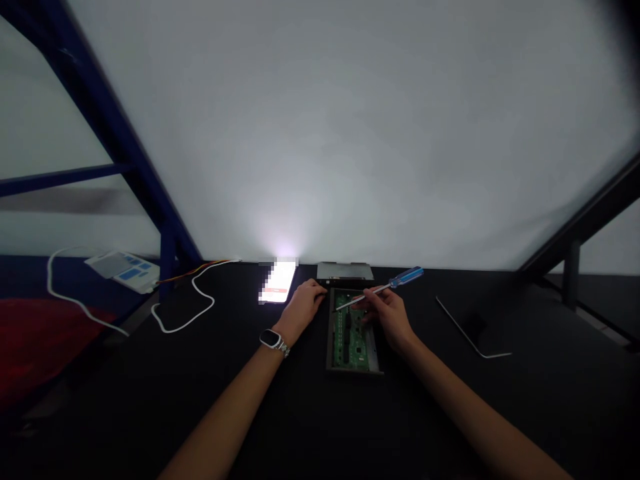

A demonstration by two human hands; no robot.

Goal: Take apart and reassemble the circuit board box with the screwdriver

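A green circuit board (359,340) lies in a shallow metal housing (329,347) on the black table. My right hand (393,317) is over the board's right side, its fingers closed round the shaft of a screwdriver (407,276). The blue handle points up and to the right, and the tip slants down to the left over the upper part of the board. My left hand (304,300), with a watch (271,339) on the wrist, rests beside the housing's upper left corner. Its fingers are curled together, and what they hold, if anything, is hidden.
A lit phone (281,280) leans near the wall, left of my left hand. A flat metal panel (345,271) lies behind the housing. To the right is a thin bent metal strip (463,330). A white cable (183,328) loops at the left, near a blue frame post (170,260).
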